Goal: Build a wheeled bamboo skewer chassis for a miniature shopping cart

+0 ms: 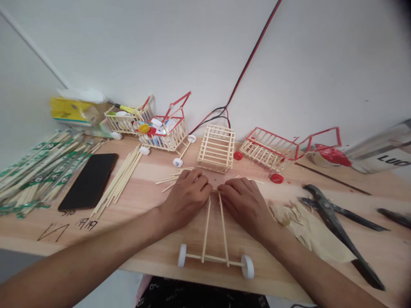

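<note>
My left hand [188,196] and my right hand [245,205] rest side by side on the wooden table [144,239], fingers curled down and pinched on the far ends of a bamboo-stick frame [215,231]. The frame has two long sticks running toward me to a cross axle with a white wheel [182,255] at the left end and another white wheel [247,266] at the right. Just beyond my fingers stands a plain stick basket [216,148]. Loose sticks [170,177] lie beside my left hand.
A black phone [89,182], a bundle of bare sticks [120,179] and wrapped chopsticks [35,171] lie left. Two finished stick carts [165,130] stand at the back, a red-trimmed cart [276,149] on its side at right. Black shears [337,222] and paper scraps [308,229] lie right.
</note>
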Tool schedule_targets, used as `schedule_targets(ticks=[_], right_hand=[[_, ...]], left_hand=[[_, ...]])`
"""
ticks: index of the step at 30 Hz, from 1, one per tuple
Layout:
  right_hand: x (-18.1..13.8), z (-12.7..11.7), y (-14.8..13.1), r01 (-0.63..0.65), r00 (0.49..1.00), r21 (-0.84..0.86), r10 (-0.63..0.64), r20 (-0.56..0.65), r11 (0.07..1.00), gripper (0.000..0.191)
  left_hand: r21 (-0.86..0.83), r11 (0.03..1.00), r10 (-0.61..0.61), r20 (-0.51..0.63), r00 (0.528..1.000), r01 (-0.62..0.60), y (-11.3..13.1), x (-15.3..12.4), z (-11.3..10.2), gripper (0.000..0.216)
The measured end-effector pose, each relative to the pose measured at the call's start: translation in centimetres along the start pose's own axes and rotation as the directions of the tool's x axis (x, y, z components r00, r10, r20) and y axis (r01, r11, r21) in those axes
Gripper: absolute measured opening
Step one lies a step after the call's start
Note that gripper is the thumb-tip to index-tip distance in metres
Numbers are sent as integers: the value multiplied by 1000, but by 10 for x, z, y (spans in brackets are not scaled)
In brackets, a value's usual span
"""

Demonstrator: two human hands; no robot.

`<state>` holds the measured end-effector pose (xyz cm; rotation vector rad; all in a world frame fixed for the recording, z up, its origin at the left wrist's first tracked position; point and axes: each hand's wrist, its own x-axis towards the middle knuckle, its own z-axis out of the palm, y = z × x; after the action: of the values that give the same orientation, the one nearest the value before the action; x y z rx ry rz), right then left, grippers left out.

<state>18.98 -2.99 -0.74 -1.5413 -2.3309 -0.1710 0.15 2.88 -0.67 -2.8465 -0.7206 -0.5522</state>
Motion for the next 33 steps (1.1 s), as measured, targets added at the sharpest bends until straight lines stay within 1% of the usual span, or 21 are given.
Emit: schedule_targets(ticks=[6, 12, 19, 26, 33], right_hand=[[-1, 1, 1, -3, 1000, 3, 3, -20, 1000, 14], [-3, 5, 2, -10, 998, 46, 13, -59, 999, 21], [-3, 11, 3, 40, 992, 110, -27, -120, 993, 21], [-3, 10, 2, 24, 993, 125, -9, -116, 992, 19], [-3, 11, 3, 38, 993, 102, -26, -117, 994, 16]], left_hand=[[32, 999, 12, -7, 1000, -12, -1, 1, 1, 16], [48, 998, 26, -8, 1000, -26, -1, 1, 1, 16], [52, 998, 39, -36, 999, -37, 0, 0, 1, 14], [59, 997, 49, -39, 998, -46, 0, 1, 1, 16], [67, 997, 46, -42, 998, -43, 0, 0, 2, 14]])
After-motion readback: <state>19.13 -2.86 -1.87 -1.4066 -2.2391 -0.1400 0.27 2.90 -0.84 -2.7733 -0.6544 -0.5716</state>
